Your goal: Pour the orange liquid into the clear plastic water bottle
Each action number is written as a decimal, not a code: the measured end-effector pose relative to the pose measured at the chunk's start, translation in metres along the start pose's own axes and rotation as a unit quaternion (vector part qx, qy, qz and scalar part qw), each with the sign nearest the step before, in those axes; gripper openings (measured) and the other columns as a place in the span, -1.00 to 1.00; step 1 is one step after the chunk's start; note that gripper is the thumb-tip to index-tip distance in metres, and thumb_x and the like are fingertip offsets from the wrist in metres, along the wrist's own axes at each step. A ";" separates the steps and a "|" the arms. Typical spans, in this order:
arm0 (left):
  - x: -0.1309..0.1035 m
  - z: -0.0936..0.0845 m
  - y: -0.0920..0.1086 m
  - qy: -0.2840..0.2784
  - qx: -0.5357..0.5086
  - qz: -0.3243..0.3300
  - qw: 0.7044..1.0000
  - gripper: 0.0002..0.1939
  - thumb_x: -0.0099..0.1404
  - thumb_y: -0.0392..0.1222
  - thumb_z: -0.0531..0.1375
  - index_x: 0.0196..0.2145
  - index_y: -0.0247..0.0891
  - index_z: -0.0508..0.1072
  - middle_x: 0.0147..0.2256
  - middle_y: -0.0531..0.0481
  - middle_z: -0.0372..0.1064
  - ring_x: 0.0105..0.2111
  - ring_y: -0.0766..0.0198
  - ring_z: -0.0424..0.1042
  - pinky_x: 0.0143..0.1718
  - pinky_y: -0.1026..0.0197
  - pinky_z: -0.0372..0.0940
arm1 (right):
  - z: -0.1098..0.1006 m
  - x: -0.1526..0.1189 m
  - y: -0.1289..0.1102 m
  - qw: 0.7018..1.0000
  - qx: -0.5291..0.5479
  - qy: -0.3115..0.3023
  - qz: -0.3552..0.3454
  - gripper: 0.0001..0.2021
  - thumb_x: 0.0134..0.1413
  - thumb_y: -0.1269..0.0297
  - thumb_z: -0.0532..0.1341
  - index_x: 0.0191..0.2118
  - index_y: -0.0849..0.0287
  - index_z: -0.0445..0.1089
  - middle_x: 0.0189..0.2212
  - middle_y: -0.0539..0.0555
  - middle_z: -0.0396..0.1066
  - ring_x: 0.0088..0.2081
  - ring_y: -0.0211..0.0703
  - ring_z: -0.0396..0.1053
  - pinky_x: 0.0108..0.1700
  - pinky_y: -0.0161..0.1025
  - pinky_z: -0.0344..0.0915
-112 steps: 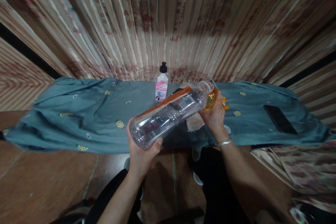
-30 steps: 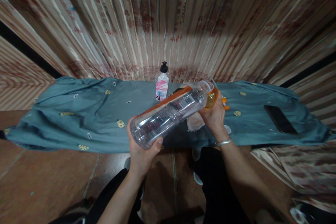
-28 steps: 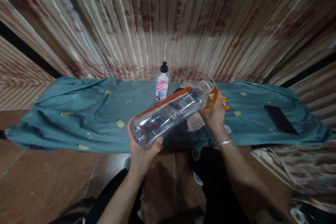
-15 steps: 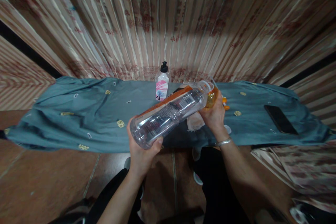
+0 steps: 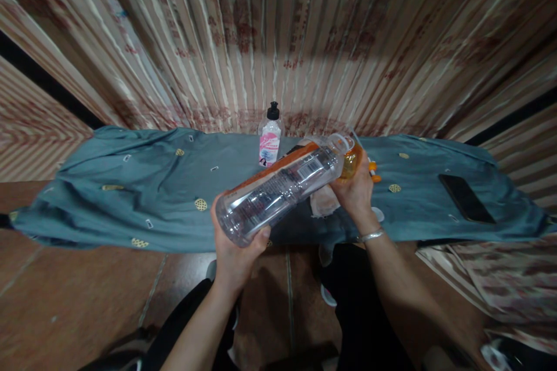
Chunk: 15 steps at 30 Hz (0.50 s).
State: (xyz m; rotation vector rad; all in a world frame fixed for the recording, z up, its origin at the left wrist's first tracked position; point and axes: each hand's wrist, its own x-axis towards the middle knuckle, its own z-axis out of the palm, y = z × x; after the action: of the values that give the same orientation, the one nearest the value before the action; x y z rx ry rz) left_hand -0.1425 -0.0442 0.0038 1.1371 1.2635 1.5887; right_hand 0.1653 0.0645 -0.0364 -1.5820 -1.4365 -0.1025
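Hidden: the small bottle (image 5: 350, 163) sits mostly behind my fingers.
Left hand (image 5: 235, 255): I grip the big bottle (image 5: 278, 188) by its bottom.
Right hand (image 5: 354, 191): I hold the small bottle tight.

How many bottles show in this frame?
3. A large clear bottle tilted in the left hand; a small bottle of orange liquid at its mouth, held by the right hand; a black-capped bottle standing behind on the blue cloth. Others may be hidden.
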 end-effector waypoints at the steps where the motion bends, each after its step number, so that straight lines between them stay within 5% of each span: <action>1: 0.000 0.000 0.000 0.000 0.000 0.000 1.000 -0.06 0.00 0.11 0.71 0.20 -0.17 0.42 0.09 -0.24 0.63 0.09 -0.17 0.70 0.20 -0.19 0.61 | 0.000 0.000 0.001 1.000 -0.002 0.004 -0.001 -0.05 0.08 -0.17 0.49 0.49 0.14 0.26 0.32 0.46 0.60 0.28 0.46 0.64 0.29 0.40 0.61; 15: -0.001 0.001 -0.003 -0.012 0.001 0.002 1.000 -0.04 0.04 0.13 0.70 0.24 -0.19 0.39 0.12 -0.27 0.63 0.09 -0.18 0.71 0.21 -0.20 0.60 | 0.003 0.000 0.007 1.000 -0.009 -0.001 -0.007 -0.02 0.12 -0.21 0.47 0.53 0.13 0.21 0.35 0.47 0.57 0.30 0.48 0.62 0.30 0.45 0.60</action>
State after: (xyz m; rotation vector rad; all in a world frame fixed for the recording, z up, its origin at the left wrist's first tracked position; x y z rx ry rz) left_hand -0.1410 -0.0446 0.0009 1.1564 1.2483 1.5725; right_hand 0.1687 0.0676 -0.0424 -1.5879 -1.4522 -0.1228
